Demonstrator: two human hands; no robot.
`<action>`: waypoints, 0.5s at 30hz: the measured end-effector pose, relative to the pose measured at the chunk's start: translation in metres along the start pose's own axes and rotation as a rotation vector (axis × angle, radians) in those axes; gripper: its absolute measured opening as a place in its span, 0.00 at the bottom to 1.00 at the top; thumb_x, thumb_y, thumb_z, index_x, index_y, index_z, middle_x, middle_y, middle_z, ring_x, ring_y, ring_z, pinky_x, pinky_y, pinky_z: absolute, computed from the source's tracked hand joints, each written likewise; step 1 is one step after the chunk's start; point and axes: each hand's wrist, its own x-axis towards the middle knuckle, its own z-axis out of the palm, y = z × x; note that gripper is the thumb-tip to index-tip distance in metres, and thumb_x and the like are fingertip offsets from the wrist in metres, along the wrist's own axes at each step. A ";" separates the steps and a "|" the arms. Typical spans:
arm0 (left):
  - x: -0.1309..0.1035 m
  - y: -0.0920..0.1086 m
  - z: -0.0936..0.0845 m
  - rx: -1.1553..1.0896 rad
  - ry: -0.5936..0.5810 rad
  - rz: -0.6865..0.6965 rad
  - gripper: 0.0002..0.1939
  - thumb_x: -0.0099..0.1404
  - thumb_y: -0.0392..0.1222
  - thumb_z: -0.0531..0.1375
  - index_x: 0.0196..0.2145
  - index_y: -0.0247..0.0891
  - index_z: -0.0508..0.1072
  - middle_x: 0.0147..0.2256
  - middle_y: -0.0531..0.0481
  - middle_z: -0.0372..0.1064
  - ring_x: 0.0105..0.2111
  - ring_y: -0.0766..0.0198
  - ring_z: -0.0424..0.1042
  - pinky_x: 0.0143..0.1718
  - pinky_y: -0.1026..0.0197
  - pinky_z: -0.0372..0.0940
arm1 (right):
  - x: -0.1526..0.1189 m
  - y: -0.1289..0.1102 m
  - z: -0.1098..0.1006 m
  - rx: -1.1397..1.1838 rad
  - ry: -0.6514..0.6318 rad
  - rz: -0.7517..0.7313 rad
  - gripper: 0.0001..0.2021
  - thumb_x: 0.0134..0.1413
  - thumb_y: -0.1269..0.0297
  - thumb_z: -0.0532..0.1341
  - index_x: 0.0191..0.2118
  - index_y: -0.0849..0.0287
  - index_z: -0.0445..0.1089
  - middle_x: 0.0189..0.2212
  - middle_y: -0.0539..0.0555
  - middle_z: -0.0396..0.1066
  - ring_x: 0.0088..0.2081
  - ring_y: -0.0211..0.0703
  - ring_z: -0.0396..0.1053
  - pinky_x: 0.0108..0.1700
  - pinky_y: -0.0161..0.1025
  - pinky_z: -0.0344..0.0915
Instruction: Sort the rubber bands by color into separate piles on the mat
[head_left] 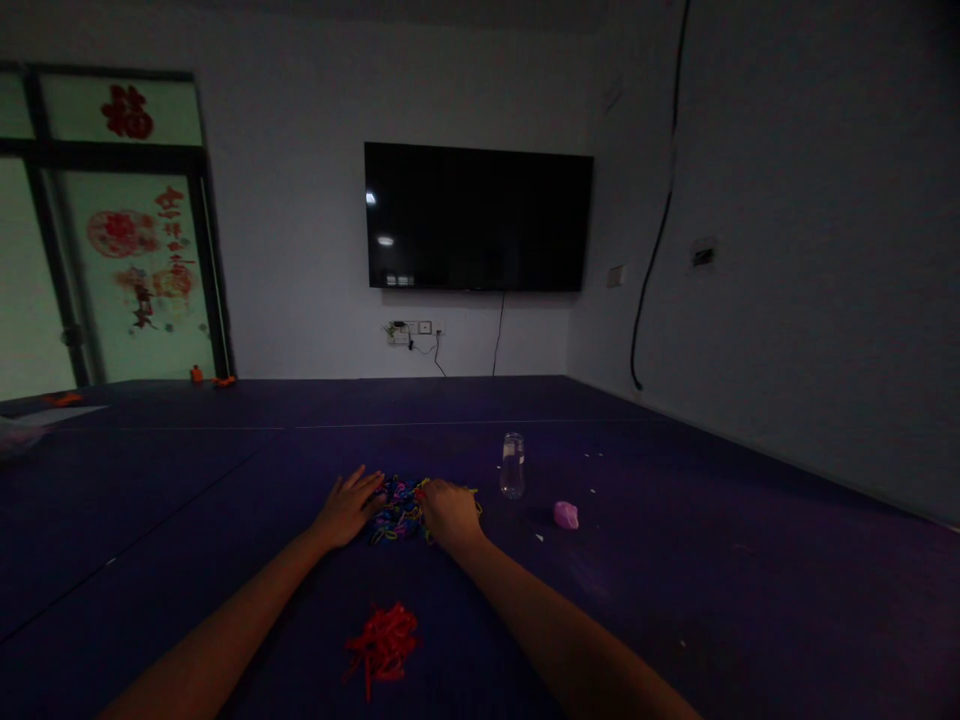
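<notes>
A pile of small multicoloured bands (pixel 397 512) lies on the dark blue table between my hands. At its left edge my left hand (pixel 350 510) rests with its fingers spread, holding nothing. My right hand (pixel 450 510) is over the pile's right side, fingers curled down and pressed together; a bit of red shows at the fingertips, and what they hold is too small to make out. Nearer to me, between my forearms, sits a separate heap of red bands (pixel 382 645).
A clear bottle (pixel 513 468) stands right of my right hand, with a crumpled pink item (pixel 566 515) beyond it to the right. White scraps dot the table (pixel 675 560). Small orange objects (pixel 223 381) lie at the far left edge, below the door.
</notes>
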 end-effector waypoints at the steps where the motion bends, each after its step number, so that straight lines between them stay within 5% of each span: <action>1: 0.000 0.002 0.000 0.005 -0.031 -0.009 0.27 0.68 0.56 0.43 0.58 0.44 0.62 0.60 0.47 0.58 0.64 0.50 0.45 0.60 0.37 0.39 | 0.000 0.000 0.000 0.000 -0.008 0.000 0.11 0.61 0.67 0.51 0.38 0.61 0.71 0.39 0.59 0.73 0.37 0.46 0.72 0.35 0.36 0.63; 7: -0.003 0.006 -0.003 -0.021 -0.058 0.080 0.23 0.70 0.52 0.42 0.54 0.45 0.67 0.56 0.50 0.65 0.61 0.54 0.52 0.61 0.37 0.37 | -0.001 0.000 -0.002 0.004 -0.028 0.002 0.12 0.60 0.67 0.51 0.39 0.60 0.71 0.40 0.60 0.73 0.38 0.46 0.72 0.35 0.36 0.63; 15: -0.007 0.003 -0.003 -0.164 0.196 0.297 0.19 0.69 0.45 0.47 0.37 0.40 0.77 0.38 0.47 0.76 0.46 0.58 0.70 0.52 0.52 0.62 | -0.003 -0.001 -0.004 0.017 -0.018 0.005 0.14 0.63 0.64 0.49 0.38 0.60 0.71 0.39 0.59 0.73 0.38 0.45 0.73 0.36 0.35 0.63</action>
